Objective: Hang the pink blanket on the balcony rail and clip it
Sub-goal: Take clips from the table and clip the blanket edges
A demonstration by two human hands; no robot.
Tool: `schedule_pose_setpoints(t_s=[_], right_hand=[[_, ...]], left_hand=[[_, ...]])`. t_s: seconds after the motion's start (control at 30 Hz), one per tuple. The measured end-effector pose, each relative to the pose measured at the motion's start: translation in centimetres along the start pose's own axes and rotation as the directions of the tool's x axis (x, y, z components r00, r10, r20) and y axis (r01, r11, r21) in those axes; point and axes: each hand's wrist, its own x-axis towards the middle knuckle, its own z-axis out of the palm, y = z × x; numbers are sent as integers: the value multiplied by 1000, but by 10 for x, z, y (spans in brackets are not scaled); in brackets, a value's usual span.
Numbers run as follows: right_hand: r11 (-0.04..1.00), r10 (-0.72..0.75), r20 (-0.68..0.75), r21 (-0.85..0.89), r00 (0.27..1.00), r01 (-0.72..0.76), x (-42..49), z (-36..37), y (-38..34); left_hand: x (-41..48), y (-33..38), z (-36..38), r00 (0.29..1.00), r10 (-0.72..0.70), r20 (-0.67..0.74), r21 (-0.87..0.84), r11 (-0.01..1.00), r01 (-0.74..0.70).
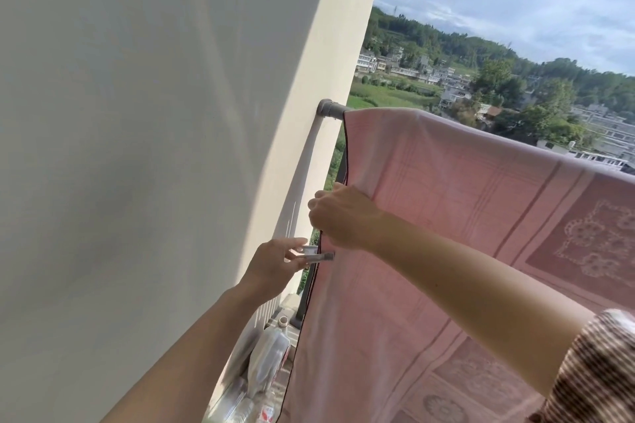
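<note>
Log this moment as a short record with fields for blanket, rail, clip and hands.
blanket: pink blanket draped over the rail, hanging down
rail: grey, bare at its wall end
clip: small clip at the blanket's left edge; clamped or not, cannot tell
left: left hand pinches the clip
right: right hand grips the blanket edge above the clip
floor: plastic bottles by the wall

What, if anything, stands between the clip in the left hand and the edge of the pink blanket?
Nothing visible does. The clip in the left hand touches the dark-trimmed edge of the pink blanket, and the right hand grips that edge just above the clip, out of its way.
</note>
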Motion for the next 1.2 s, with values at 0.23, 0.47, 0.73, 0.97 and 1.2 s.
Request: schedule_pose_setpoints(t_s=[0.23,0.47,0.73,0.97,1.2], right_hand=[[991,-134,-219,-1,967,137,-21,20,-9],[968,101,-445,249,890,15,-85,46,-19],[792,518,-182,472,836,-388,-243,90,-6],[532,779,28,500,627,-683,-444,125,-15],[183,916,245,449,318,-875,-660,138,-54]], left_hand=[[-16,8,17,963,46,-267,20,999,-43],[-46,32,56,809,314,-497,171,950,-263],[-81,100,152,894,421,-156,198,900,-389],[-154,203,277,873,447,193,155,865,-477],[-258,332,424,737,463,493,30,837,-546]])
